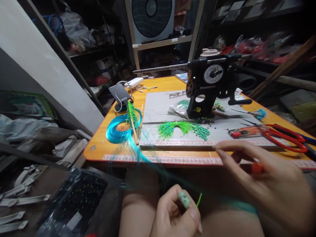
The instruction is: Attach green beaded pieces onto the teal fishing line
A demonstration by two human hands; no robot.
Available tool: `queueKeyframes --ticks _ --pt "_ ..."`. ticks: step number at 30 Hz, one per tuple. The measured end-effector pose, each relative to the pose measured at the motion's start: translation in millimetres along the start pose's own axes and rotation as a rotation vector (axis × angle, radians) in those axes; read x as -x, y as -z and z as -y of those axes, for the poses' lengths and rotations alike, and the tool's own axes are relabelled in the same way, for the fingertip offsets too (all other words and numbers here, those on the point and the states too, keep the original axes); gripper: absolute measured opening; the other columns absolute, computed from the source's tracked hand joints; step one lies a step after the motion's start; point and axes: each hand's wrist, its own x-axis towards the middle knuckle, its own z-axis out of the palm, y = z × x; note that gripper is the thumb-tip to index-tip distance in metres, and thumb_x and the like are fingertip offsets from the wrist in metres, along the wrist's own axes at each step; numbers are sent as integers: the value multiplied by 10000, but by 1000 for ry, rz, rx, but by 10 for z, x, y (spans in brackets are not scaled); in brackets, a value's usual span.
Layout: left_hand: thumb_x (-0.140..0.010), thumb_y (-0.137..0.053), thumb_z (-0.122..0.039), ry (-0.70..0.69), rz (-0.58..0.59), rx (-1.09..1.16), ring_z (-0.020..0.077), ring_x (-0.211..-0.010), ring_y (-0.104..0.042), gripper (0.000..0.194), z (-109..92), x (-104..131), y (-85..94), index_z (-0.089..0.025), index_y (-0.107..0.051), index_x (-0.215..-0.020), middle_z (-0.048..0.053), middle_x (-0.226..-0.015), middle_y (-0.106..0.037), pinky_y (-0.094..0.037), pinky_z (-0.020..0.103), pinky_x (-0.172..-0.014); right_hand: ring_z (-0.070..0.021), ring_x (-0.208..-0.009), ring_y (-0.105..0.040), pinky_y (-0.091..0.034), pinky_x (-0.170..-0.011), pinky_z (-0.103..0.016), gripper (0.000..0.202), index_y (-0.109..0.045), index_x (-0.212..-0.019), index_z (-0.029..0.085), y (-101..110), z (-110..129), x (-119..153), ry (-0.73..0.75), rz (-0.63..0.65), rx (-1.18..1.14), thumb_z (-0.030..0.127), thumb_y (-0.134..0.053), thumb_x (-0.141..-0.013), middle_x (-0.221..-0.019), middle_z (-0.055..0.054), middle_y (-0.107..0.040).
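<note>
left hand near bottom centre, closed in a pinch on a small green bead piece with a thin green strand poking out right of it. right hand just right and above, blurred, fingers curled round a small orange-tipped tool. teal thread runs from the blue bundle on the orange table down toward both hands. progress, my read: a fan of finished green pieces lies on the grey board far of the hands, loose beads beside it, so partway through, more to do. winder machine and red scissors idle.
</note>
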Motion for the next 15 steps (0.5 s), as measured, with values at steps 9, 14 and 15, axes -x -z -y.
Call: queueKeyframes --ticks 9,14,15 --pt "-718 -737 -625 29 150 77 96 -505 -403 506 -11 132 -89 -180 -503 -667 -13 -576 -493 -298 245 -529 -188 -630 -713 -588 -573 -206 181 -666 -776 217 -69 204 726 -489 260 -753 326 -800 -720 -677 -39 -710" --pt "-708 -766 -597 63 168 127 82 -499 -373 497 -39 209 -172 -178 -502 -686 -21 -583 -493 -307 232 -532 -155 -625 -689 -557 -567 -181 236 -643 -734 218 -17 398 751 -599 245 -895 365 -825 -702 -675 -23 -706" --pt "-702 -773 -594 68 169 139 79 -496 -366 498 -43 220 -185 -177 -501 -687 -24 -583 -490 -306 229 -530 -140 -615 -674 -546 -563 -169 257 -640 -733 220 -10 440 765 -635 208 -912 394 -826 -699 -671 -15 -698"
